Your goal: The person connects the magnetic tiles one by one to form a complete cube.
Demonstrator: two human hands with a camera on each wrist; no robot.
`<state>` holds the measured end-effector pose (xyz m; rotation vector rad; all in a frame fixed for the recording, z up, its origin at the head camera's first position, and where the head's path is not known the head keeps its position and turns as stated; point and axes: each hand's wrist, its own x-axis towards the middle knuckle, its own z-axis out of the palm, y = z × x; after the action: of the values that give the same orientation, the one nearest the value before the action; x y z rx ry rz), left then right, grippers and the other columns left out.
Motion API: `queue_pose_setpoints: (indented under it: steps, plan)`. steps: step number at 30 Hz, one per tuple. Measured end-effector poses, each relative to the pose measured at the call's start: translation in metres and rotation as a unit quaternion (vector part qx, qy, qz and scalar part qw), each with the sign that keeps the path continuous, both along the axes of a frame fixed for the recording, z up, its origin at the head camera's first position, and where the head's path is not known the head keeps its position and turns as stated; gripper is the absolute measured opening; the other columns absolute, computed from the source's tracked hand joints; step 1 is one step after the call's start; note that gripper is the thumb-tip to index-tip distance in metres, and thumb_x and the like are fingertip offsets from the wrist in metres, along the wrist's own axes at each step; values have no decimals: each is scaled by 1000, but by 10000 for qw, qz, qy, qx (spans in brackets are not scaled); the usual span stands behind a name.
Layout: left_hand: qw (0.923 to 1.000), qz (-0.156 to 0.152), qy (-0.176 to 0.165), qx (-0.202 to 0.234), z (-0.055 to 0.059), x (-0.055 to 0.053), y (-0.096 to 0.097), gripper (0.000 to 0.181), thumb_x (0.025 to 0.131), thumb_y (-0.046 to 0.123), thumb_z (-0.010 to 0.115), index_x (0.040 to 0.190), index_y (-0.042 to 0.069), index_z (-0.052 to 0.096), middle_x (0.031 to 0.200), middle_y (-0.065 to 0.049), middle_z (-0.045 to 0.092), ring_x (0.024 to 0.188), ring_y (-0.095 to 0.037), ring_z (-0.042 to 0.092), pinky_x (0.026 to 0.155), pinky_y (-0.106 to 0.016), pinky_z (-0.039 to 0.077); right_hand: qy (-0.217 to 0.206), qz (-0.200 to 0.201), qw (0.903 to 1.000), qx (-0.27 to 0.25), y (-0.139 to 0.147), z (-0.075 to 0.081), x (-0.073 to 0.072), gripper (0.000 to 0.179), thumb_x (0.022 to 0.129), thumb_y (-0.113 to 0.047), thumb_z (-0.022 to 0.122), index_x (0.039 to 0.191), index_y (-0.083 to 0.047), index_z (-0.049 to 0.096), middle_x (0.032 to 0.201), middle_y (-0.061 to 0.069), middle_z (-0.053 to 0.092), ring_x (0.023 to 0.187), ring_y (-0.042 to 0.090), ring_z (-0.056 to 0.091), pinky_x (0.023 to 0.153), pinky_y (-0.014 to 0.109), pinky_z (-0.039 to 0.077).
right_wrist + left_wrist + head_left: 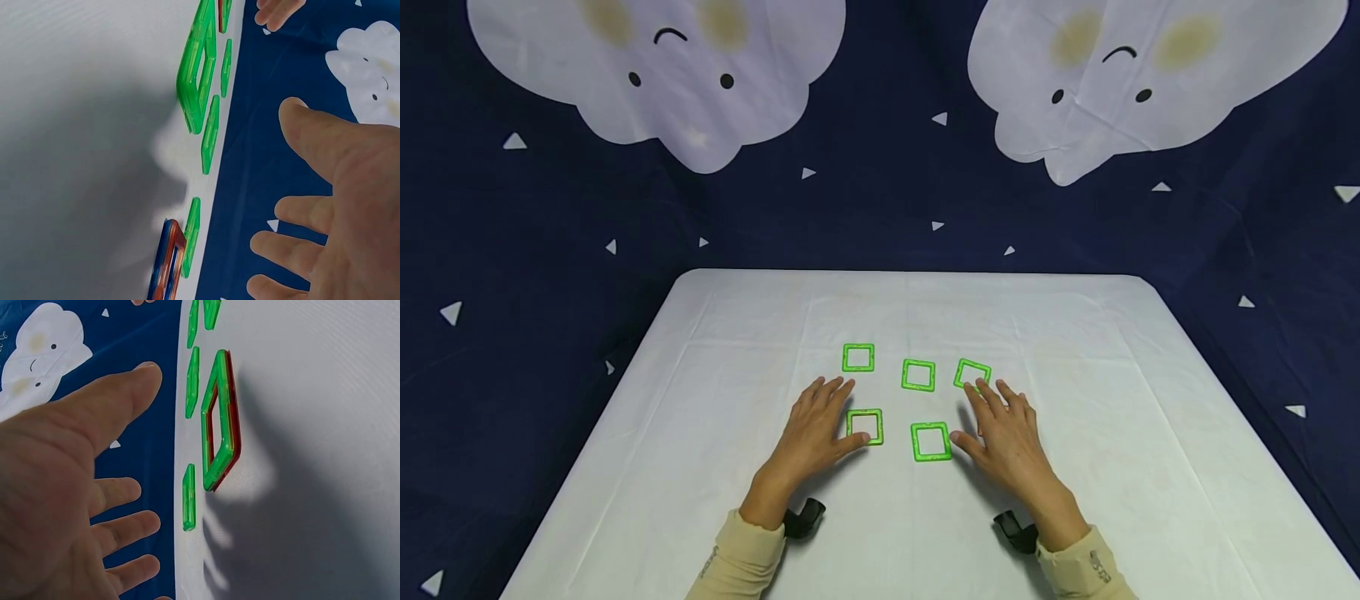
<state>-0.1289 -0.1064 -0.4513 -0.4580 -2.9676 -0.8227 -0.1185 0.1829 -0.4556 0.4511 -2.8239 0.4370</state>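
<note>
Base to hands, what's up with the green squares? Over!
Left grip, right grip: open, empty. Green squares: flat on table. Red-blue piece: hidden from head view by right grip.

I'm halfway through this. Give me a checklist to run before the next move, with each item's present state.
1. Left hand empty: ok, nothing held.
2. Right hand empty: ok, nothing held.
3. Hands clear of the green squares: ok, gaps show in the wrist views.
4. All green squares lying without another color underneath: not ok, the near-left green square has a red square under it.
5. Full outline of the red-and-blue piece near the right hand: cannot tell, cut off in the right wrist view.
</note>
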Motion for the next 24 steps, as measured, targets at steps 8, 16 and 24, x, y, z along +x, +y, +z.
queue_pose_setpoints:
  steps: [8, 16, 24]
  plan:
    - [9999, -49, 119, -92, -2, -4, -1, 79, 76, 42, 76, 140, 8, 44, 140, -13, 45, 136, -41, 31, 108, -56, 27, -43, 42, 10000, 12, 0, -2, -2, 75, 78, -40, 74, 138, -5, 47, 142, 18, 47, 133, 43, 35, 104, 61, 25]
    - [9996, -111, 203, -141, -4, -6, 1, 76, 75, 40, 77, 136, 6, 48, 134, -14, 49, 131, -38, 35, 105, -55, 30, -7, 90, 9999, -46, -1, -2, -2, 72, 77, -38, 75, 137, -7, 49, 138, 18, 50, 131, 43, 37, 104, 61, 26]
    - [9994, -138, 232, -237, -6, -7, 3, 74, 73, 39, 79, 133, 5, 51, 130, -12, 52, 129, -35, 38, 104, -54, 31, -8, 115, 9999, -102, -3, -4, -3, 69, 77, -37, 76, 134, -8, 51, 134, 15, 54, 129, 43, 40, 102, 60, 28]
